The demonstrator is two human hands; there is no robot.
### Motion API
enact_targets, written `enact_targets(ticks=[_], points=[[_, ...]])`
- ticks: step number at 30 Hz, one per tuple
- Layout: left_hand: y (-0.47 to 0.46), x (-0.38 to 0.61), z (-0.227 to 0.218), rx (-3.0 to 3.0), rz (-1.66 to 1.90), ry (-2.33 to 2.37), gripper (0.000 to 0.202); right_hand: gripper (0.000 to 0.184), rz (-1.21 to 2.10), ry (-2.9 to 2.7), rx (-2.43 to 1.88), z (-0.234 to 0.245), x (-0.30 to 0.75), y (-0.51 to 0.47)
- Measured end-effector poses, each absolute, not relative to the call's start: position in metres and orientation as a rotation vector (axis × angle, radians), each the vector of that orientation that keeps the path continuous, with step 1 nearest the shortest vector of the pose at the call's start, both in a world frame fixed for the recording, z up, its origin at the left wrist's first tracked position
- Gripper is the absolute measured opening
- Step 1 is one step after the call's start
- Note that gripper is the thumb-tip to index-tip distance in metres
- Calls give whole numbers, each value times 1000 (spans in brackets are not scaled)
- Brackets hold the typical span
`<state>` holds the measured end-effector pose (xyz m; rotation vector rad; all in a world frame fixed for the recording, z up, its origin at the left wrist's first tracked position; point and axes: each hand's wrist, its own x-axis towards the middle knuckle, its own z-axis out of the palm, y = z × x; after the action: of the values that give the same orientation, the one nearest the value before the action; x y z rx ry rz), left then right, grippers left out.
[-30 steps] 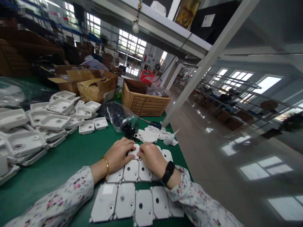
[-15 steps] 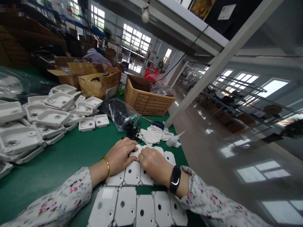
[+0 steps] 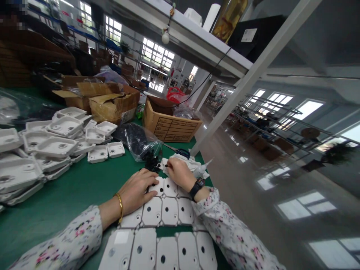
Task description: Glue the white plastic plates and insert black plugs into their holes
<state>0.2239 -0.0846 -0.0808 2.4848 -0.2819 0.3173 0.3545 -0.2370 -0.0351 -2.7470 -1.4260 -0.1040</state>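
Observation:
Flat white square covers (image 3: pixel 168 210) with centre holes lie in rows on the green table (image 3: pixel 73 187) in front of me. My left hand (image 3: pixel 136 191), with a gold bangle at the wrist, rests on the far row with its fingers curled, touching a cover near a small black part. My right hand (image 3: pixel 178 172), wearing a black watch, has its fingers pinched on a small black piece next to the pile of black parts (image 3: pixel 152 161). White cloth gloves (image 3: pixel 194 167) lie just beyond it.
Stacks of white housings (image 3: pixel 56 138) fill the left of the table. A clear bag of black parts (image 3: pixel 135 137) and open cardboard boxes (image 3: pixel 168 125) stand behind. The table's right edge drops to a shiny floor; a slanted white post (image 3: pixel 225 101) rises there.
My right hand has left the white covers and moved forward to the pile of black parts. The left hand stays on the covers. The camera view shifted slightly.

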Motion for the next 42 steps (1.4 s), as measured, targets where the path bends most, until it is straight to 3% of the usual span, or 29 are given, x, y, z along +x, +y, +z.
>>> enact_targets(ticks=[8,16,26,42], points=[[-114,219,-65,2595,365,-565,30,13,-122,-1570,-2847,-18,311,-314],[-138,227,-66,2690,244,-547,28,14,-90,-1750,-2869,-43,288,-300],[-135,226,-67,2673,197,-543,33,13,-14,-1361,-2851,-42,311,-293],[-133,228,-69,2659,194,-512,31,19,85,-1508,-2763,-37,316,-288]])
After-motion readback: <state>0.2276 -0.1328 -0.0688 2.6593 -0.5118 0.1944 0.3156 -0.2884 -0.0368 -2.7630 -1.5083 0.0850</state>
